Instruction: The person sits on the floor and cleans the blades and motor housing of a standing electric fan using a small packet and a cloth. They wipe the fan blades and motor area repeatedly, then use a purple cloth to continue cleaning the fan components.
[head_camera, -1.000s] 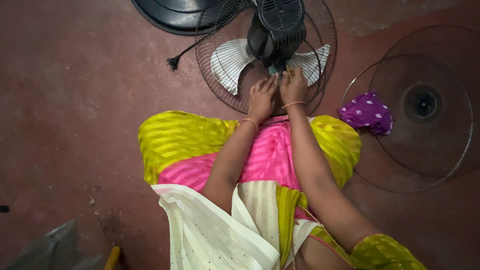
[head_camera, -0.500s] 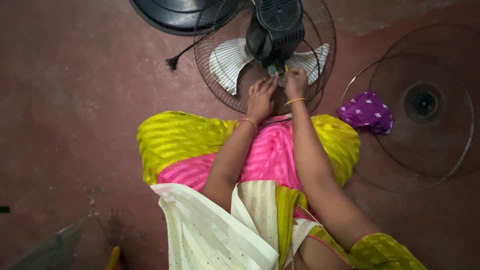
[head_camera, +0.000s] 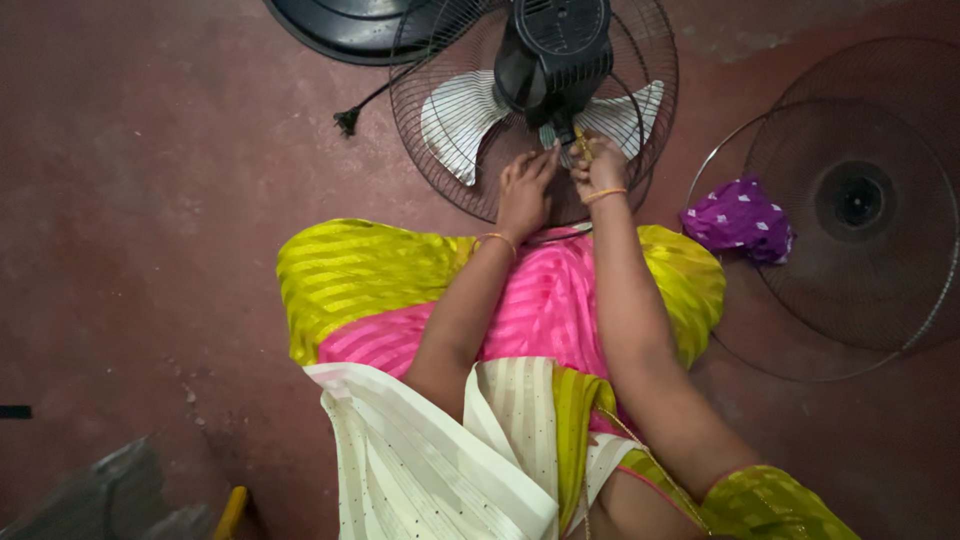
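Both hands (head_camera: 560, 180) (fingertips) at fan motor (head_camera: 552, 55)

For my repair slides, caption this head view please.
Both hands, left hand and right hand, work beneath a fan's black motor housing.

The fan's wire cage (head_camera: 440, 60) is thin dark metal, the motor box (head_camera: 552, 50) behind it is black plastic with a dull shine, and the blades (head_camera: 455, 115) look like smooth pale plastic. The loose wire guard (head_camera: 860, 290) lying on the floor (head_camera: 150, 200) is thin metal too, with a soft purple cloth (head_camera: 738, 220) on it, and the floor is rough, matt, reddish-brown. The skirt cloth (head_camera: 540, 310) is shiny pink and yellow-green in stripes, and thin bangles (head_camera: 604, 194) glint like metal on the wrists.
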